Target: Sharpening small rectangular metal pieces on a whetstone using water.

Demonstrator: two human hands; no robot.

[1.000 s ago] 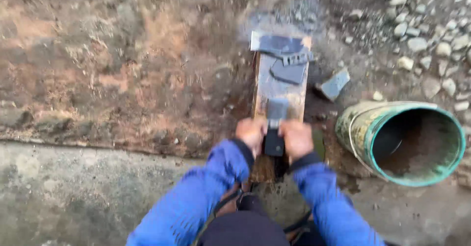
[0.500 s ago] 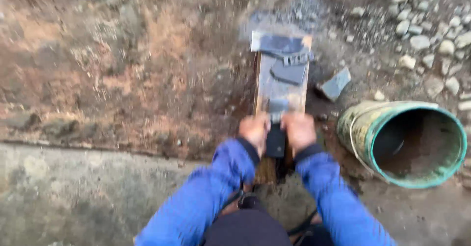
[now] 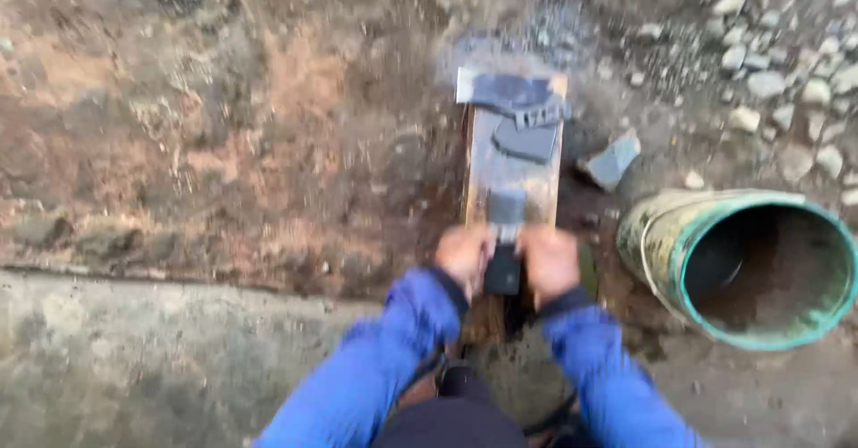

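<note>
Rough brown earth and stones formed ground, grey concrete strip point(image 3: 134, 359) at near edge. Left to right: our left hand point(image 3: 463, 259) and right hand point(image 3: 549, 262) were both closed around dark blocky tool handle point(image 3: 503, 267), its grey head point(image 3: 506, 207) resting on upright wooden plank point(image 3: 514, 167) carrying dark flat pieces point(image 3: 518, 100). Grey stone chip point(image 3: 612, 160) lay just beside plank; green open-mouthed bucket point(image 3: 760, 269) lay tipped at right. We judged the risks: tool slipping off narrow plank, plank toppling toward bucket, knuckles scraped.

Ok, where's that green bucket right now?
In the head view, the green bucket lies tipped on the ground at the right, beside the wooden board and the right hand.
</note>
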